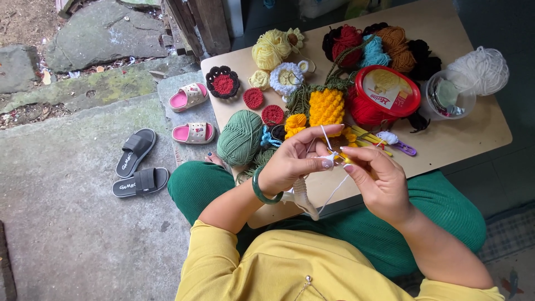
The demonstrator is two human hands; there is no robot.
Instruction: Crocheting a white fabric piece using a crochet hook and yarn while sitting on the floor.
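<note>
My left hand point(295, 159) pinches a small white crochet piece point(330, 160), with white yarn point(326, 136) running over the raised forefinger. My right hand point(379, 178) grips a yellow-handled crochet hook point(346, 158) whose tip meets the white piece. A strand of white yarn point(333, 194) trails down toward my lap. A green bangle point(261, 189) sits on my left wrist. Both hands hover over the near edge of a low wooden table point(457, 139).
The table holds a green yarn ball point(239, 137), a yellow crocheted pineapple point(326, 107), red crochet rounds point(253, 98), yellow yarn point(271, 48), mixed skeins point(384, 47), a red-lidded tub point(386, 89), a clear cup point(448, 95) and white yarn point(482, 69). Sandals point(189, 96) and dark slides point(136, 151) lie on concrete at left.
</note>
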